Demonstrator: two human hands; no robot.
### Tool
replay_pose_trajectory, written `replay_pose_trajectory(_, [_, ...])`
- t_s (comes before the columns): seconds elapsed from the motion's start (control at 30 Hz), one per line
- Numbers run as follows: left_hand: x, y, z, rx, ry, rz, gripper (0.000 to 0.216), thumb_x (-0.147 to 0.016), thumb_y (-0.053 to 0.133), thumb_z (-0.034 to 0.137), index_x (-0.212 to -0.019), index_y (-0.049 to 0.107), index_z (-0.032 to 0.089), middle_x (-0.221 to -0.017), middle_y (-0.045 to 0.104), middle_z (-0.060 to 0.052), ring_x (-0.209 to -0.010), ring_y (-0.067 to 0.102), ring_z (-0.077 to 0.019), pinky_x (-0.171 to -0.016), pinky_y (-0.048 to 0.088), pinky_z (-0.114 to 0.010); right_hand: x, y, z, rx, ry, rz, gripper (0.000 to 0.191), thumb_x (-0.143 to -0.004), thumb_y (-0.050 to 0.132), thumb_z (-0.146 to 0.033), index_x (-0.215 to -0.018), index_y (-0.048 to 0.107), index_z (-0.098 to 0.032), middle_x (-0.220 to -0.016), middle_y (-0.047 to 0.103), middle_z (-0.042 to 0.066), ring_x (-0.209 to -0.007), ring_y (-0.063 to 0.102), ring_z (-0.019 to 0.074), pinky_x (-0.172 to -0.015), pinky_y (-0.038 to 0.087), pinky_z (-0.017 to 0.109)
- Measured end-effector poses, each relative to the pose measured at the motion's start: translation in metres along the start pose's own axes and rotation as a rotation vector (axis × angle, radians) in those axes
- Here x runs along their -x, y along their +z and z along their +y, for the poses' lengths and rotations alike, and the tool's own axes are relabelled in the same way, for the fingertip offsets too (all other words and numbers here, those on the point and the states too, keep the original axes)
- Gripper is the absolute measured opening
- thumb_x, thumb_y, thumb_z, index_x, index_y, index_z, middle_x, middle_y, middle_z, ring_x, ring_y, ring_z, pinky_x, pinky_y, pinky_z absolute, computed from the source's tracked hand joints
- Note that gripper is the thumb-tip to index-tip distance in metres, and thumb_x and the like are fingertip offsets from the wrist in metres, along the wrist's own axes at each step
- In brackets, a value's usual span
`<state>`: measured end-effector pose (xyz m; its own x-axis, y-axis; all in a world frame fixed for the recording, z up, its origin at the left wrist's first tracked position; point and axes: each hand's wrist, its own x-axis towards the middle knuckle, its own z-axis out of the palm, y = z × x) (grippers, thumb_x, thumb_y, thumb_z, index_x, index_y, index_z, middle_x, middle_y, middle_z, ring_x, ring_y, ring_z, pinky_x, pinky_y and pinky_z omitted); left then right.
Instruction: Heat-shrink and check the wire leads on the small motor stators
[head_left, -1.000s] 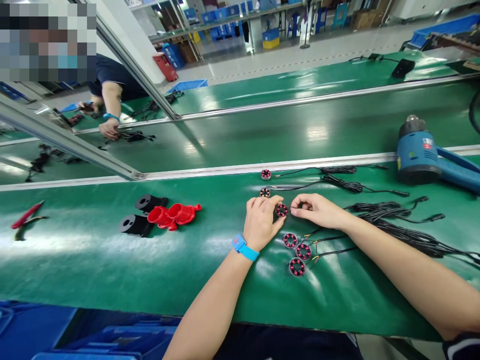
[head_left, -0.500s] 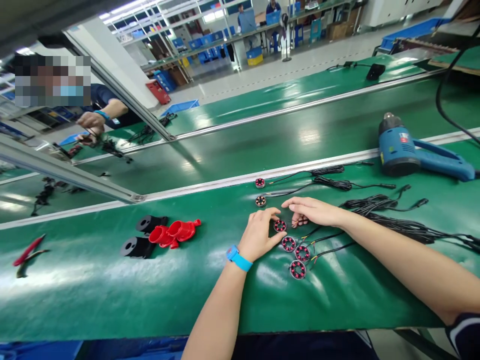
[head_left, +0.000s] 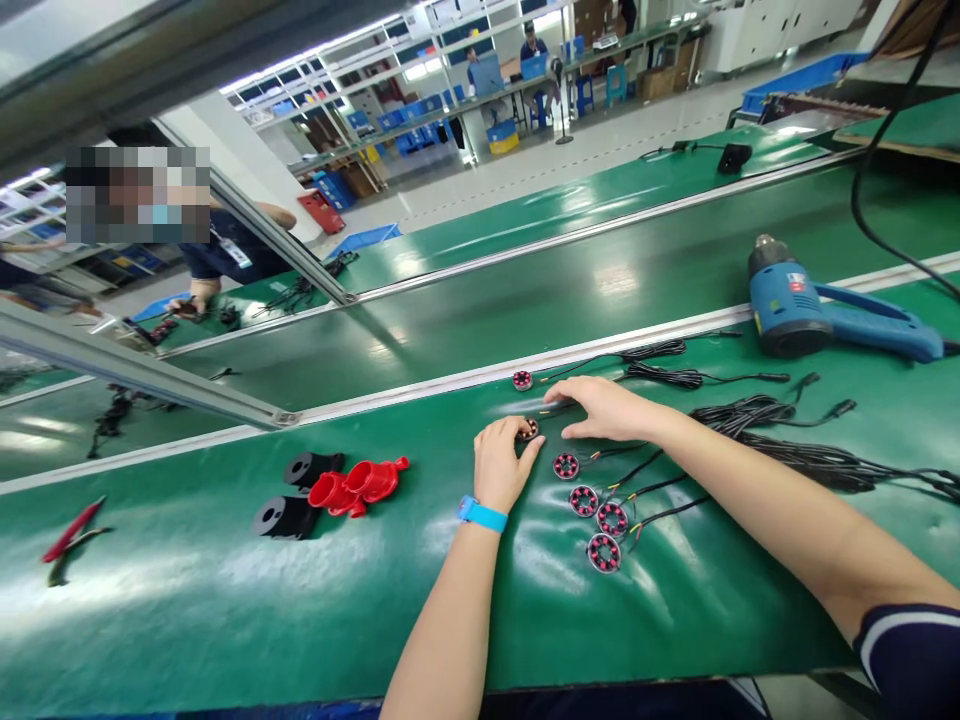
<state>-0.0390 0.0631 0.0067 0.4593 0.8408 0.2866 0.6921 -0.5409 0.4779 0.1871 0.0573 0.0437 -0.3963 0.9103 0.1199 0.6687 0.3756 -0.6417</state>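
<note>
Left hand (head_left: 499, 462) pinches a wound ring (head_left: 528, 430); right hand (head_left: 600, 408) lies spread on its lead (head_left: 570, 408). Tugging could snag neighbouring leads, dragging the 4 rings (head_left: 584, 500).

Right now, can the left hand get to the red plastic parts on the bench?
Probably yes. The left hand rests on a small ring, and only bare green mat lies between it and the red parts; nothing blocks that path.
</note>
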Motion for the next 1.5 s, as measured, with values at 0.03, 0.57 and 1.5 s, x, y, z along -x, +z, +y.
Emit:
replay_pose_trajectory(0.03, [0.001,0.000,0.001,0.005,0.004,-0.004,0.014,-0.087,0.070,0.026,-0.091,0.058,0.023,-0.101,0.069,0.000,-0.098,0.061,-0.0209,-0.090,0.042,-0.038,-0.003,0.006,0.001,-0.006,-0.025,0.001,0.055,-0.071,0.085,-0.019,-0.120,0.060,-0.021,-0.120,0.063,0.006,-0.112,0.059,0.0247,-0.096,0.046,0.037])
replay_pose_trajectory(0.57, [0.004,-0.025,0.003,-0.028,0.117,-0.026,0.037,-0.081,0.071,0.018,-0.113,0.053,0.024,-0.113,0.068,-0.002,-0.108,0.058,-0.0230,-0.099,0.037,-0.042,-0.008,0.019,0.013,-0.295,0.006,-0.037,0.037,-0.099,0.042,-0.041,-0.104,0.071,-0.019,-0.098,0.067,0.004,-0.088,0.061,0.0188,-0.084,0.045,0.032])
replay_pose_trajectory(1.5, [0.003,-0.027,0.001,0.230,0.133,-0.274,0.018,-0.079,0.072,0.016,-0.088,0.059,0.025,-0.112,0.070,0.004,-0.111,0.057,-0.0198,-0.101,0.038,-0.039,-0.005,0.025,0.009,-0.684,0.190,-0.238,0.028,-0.075,0.060,-0.037,-0.092,0.063,-0.014,-0.080,0.068,0.004,-0.075,0.063,0.0168,-0.072,0.049,0.027])
